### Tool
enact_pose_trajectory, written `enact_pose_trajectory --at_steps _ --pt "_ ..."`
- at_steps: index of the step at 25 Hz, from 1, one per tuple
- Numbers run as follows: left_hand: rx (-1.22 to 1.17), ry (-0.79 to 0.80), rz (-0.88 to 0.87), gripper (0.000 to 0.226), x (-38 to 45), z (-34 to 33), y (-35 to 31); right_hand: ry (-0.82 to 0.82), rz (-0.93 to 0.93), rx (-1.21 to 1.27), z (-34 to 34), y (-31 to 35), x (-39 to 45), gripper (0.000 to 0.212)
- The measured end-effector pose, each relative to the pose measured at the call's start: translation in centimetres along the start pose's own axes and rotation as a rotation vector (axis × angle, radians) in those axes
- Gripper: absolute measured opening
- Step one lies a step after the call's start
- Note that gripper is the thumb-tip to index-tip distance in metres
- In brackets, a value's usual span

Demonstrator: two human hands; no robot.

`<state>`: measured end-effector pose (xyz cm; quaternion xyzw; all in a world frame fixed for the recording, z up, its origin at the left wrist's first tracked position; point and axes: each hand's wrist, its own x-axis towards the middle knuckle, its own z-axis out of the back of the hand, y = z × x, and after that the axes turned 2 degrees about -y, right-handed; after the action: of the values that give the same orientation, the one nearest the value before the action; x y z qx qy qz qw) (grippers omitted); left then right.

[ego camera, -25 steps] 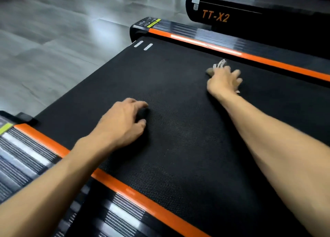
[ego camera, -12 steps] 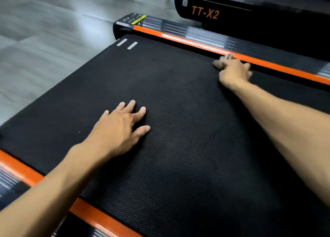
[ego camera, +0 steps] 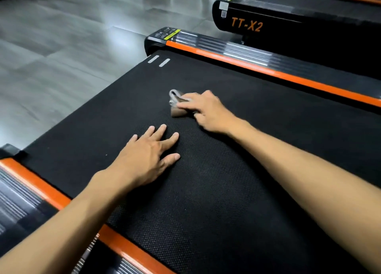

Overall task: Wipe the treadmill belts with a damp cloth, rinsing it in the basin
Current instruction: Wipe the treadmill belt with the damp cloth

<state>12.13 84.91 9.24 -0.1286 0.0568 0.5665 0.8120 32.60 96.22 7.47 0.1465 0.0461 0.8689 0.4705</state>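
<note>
the left hand (ego camera: 147, 157) lies flat on the black textured treadmill belt (ego camera: 216, 201), fingers straight and spread, holding nothing. the right hand (ego camera: 208, 110) presses a small bunched grey-brown cloth (ego camera: 175, 104) onto the belt just beyond the left hand, fingers curled over it. orange side rails (ego camera: 268, 72) border the belt. a second black treadmill marked "tt-x2" (ego camera: 247, 24) stands beyond the far rail.

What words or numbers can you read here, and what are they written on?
"TT-X2" in orange letters, on the black end of the next treadmill.
Yellow-green sticker on the near treadmill's corner cap: too small to read.
White labels on the next treadmill's corner: too blurred to read.
Two pale dashes on the belt: marks, not letters.
</note>
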Motion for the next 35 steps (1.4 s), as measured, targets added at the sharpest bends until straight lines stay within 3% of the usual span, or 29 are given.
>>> enact_pose_trajectory --at_steps 2,5,7,10,14,16,18,21,23,26,30,32,33,35 --pt "-0.008 0.029 -0.018 0.062 -0.2 0.1 0.2 -0.048 -0.280 -0.103 1.5 -5.0 -0.6 0.063" --pt "0.000 0.023 -0.029 0.063 -0.3 -0.1 0.5 -0.182 -0.946 -0.175 3.8 -11.9 -2.3 0.043" --pt "0.009 0.030 -0.031 0.062 -0.3 -0.2 0.3 -0.199 -1.135 -0.192 3.3 -12.6 -1.2 0.037" --pt "0.016 0.027 -0.032 0.062 -0.2 0.0 0.2 -0.239 -0.973 -0.060 1.4 -8.3 3.0 0.046" --pt "0.037 0.024 -0.043 0.063 -0.4 0.1 0.3 -0.015 -0.235 -0.012 -1.6 1.1 5.1 0.061" --pt "0.042 0.012 -0.051 0.063 -0.5 0.1 0.4 0.027 -0.006 -0.018 -1.0 0.8 4.5 0.065" --pt "0.038 0.007 -0.052 0.064 -0.5 -0.1 0.6 -0.030 -0.179 -0.117 -0.1 -3.1 3.9 0.064" --pt "0.039 0.015 -0.052 0.064 -0.4 -0.3 0.6 -0.192 -0.843 -0.101 2.3 -9.3 1.8 0.050" --pt "0.041 0.017 -0.054 0.064 -0.3 -0.4 0.6 -0.200 -1.022 -0.062 2.5 -9.0 1.8 0.038" --pt "0.032 0.018 -0.053 0.064 -0.3 -0.4 0.7 -0.234 -0.852 -0.014 1.2 -4.3 3.0 0.047" --pt "-0.007 0.024 -0.049 0.064 -0.3 -0.1 0.6 -0.073 -0.159 -0.022 -1.5 2.4 1.2 0.067" --pt "-0.014 0.016 -0.053 0.064 -0.4 0.0 0.7 0.026 0.082 0.054 -2.0 2.3 -1.0 0.068" --pt "-0.022 0.009 -0.054 0.064 -0.4 0.0 0.8 0.008 0.120 0.051 -1.9 1.0 -1.7 0.068" --pt "-0.047 0.003 -0.053 0.063 -0.6 0.0 0.7 -0.112 -0.089 -0.041 -1.1 -3.4 -2.4 0.065"
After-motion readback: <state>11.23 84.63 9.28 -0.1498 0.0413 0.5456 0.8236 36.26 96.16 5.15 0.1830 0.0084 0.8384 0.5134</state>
